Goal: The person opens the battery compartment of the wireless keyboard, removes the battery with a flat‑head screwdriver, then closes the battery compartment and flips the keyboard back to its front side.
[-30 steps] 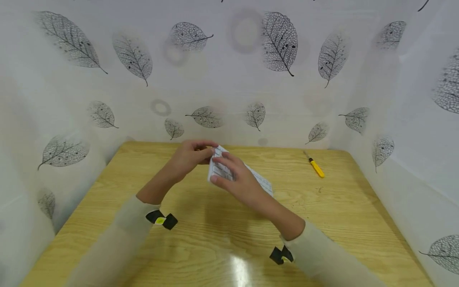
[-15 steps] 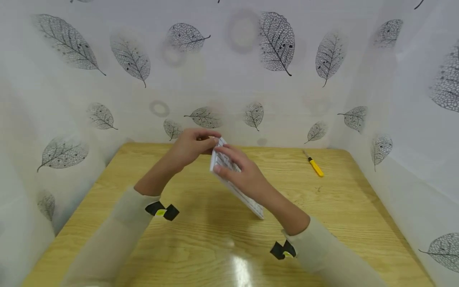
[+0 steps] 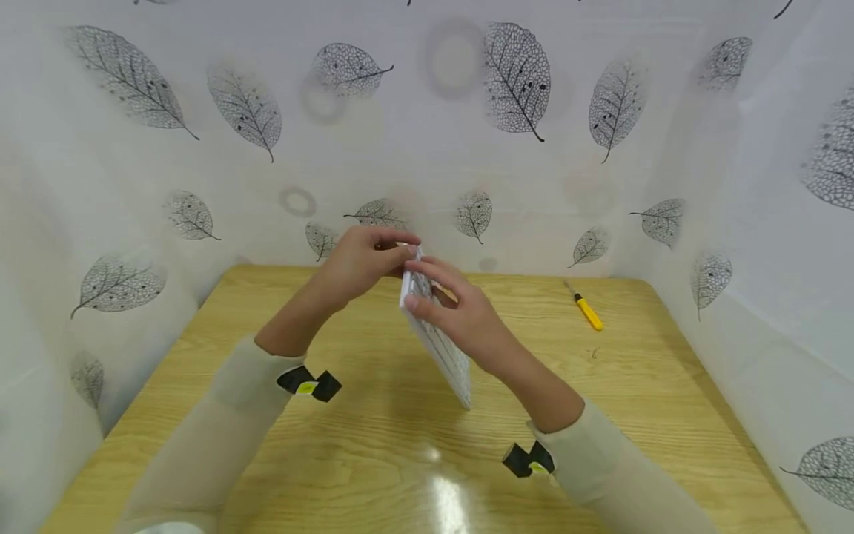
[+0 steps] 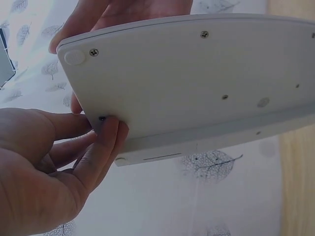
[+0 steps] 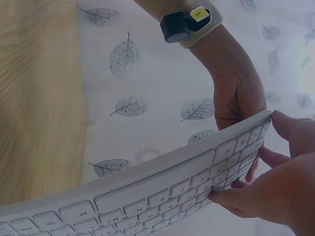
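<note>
A white computer keyboard is held tilted up on its long side over the table, its keys facing right in the head view. My left hand pinches its far short end. In the left wrist view, this hand's fingers lie on the white underside, right at a small dark spot near the corner; screws show across the underside. My right hand grips the same end from the key side, with one fingertip on the keys in the right wrist view.
A yellow-handled screwdriver lies at the back right of the wooden table. Tiny dark bits lie just in front of it. A white leaf-patterned cloth encloses the back and both sides.
Both hands have raised the gripped end of the keyboard and turned it more upright. Its other end has swung left and nearer. The screwdriver has stayed put.
</note>
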`<action>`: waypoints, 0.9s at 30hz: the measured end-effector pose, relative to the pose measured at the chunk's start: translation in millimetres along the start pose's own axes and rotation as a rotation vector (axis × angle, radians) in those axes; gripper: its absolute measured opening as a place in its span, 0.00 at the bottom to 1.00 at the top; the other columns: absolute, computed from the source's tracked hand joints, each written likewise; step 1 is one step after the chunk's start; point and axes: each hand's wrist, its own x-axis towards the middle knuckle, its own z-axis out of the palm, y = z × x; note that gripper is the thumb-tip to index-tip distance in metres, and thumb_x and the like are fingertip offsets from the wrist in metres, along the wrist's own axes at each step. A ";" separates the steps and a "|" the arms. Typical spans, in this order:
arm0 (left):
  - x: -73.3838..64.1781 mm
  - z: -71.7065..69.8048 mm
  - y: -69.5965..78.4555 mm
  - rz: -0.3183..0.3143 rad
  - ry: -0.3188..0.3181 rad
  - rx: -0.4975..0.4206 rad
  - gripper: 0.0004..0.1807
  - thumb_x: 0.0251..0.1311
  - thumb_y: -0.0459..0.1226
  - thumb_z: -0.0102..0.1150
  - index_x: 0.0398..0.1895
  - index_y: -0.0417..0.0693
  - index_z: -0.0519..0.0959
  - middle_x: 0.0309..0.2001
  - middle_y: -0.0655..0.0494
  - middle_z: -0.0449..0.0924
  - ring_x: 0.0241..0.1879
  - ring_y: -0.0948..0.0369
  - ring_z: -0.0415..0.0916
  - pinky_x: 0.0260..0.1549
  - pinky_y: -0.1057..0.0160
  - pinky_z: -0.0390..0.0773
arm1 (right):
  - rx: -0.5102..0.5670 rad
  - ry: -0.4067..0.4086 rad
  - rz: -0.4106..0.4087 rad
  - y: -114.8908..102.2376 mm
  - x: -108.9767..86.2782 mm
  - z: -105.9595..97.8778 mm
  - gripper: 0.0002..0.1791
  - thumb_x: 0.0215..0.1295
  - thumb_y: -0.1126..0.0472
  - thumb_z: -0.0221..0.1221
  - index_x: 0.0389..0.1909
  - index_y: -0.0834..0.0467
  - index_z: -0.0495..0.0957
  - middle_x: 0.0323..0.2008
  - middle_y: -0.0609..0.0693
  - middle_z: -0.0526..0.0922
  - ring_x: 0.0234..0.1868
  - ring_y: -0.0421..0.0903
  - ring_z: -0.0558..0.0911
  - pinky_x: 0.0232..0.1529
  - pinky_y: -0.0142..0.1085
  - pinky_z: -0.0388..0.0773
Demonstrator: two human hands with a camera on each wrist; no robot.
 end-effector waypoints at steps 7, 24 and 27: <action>2.3 8.4 2.3 0.045 -0.008 -0.070 0.17 0.71 0.38 0.59 0.59 0.42 0.80 0.48 0.45 0.85 0.45 0.53 0.87 0.49 0.56 0.84 | 0.055 -0.014 0.002 -0.4 -5.4 -8.7 0.28 0.71 0.50 0.61 0.70 0.40 0.69 0.75 0.36 0.60 0.76 0.42 0.61 0.72 0.39 0.65; 9.9 26.8 2.4 0.080 -0.012 -0.198 0.18 0.72 0.39 0.57 0.61 0.44 0.80 0.51 0.47 0.85 0.48 0.54 0.86 0.53 0.56 0.82 | 0.076 0.023 0.025 -3.0 -13.8 -25.8 0.27 0.71 0.51 0.61 0.69 0.45 0.72 0.73 0.36 0.65 0.76 0.38 0.60 0.73 0.46 0.64; 12.0 29.1 1.7 0.084 -0.015 -0.230 0.18 0.72 0.39 0.57 0.62 0.45 0.79 0.52 0.47 0.85 0.49 0.54 0.86 0.55 0.54 0.81 | 0.067 0.022 0.031 -4.6 -15.3 -28.9 0.26 0.71 0.51 0.61 0.69 0.46 0.73 0.73 0.36 0.64 0.76 0.38 0.58 0.74 0.46 0.63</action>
